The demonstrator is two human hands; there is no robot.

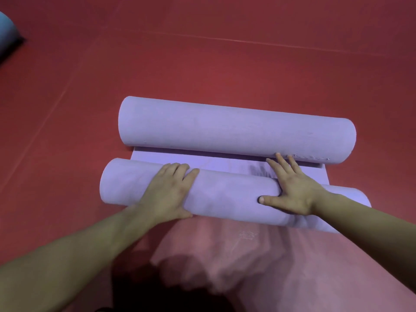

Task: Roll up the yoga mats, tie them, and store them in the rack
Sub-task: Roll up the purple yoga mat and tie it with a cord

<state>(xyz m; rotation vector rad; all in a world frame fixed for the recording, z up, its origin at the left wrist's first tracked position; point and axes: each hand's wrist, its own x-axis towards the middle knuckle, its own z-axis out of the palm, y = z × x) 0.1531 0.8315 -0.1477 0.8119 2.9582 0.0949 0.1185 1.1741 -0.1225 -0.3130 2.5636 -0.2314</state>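
Left grip [167, 192]: grasping the near roll, palm on its 6 o'clock side, fingers curled over the crest, thumb low against the side facing the person.
Blue object [6, 30]: rounded and cut off by the frame at 10 o'clock, well apart from the lilac rolls; what it is cannot be told.
Floor [202, 64]: red, with faint seam lines, under everything.
Near roll [225, 194]: lilac yoga mat rolled into a tube, lying crosswise at centre under both hands.
Far roll [225, 129]: a second lilac tube at 12 o'clock from the near one, parallel to it, untouched by the left hand.
Flat strip [213, 161]: unrolled lilac mat lying between the two tubes.
Pink fabric [225, 255]: blurred, at 6 o'clock, just beside the near roll.
Right grip [292, 188]: released, fingers straight and spread; the thumb presses into the near roll, the fingertips reach across the strip to the foot of the far roll.
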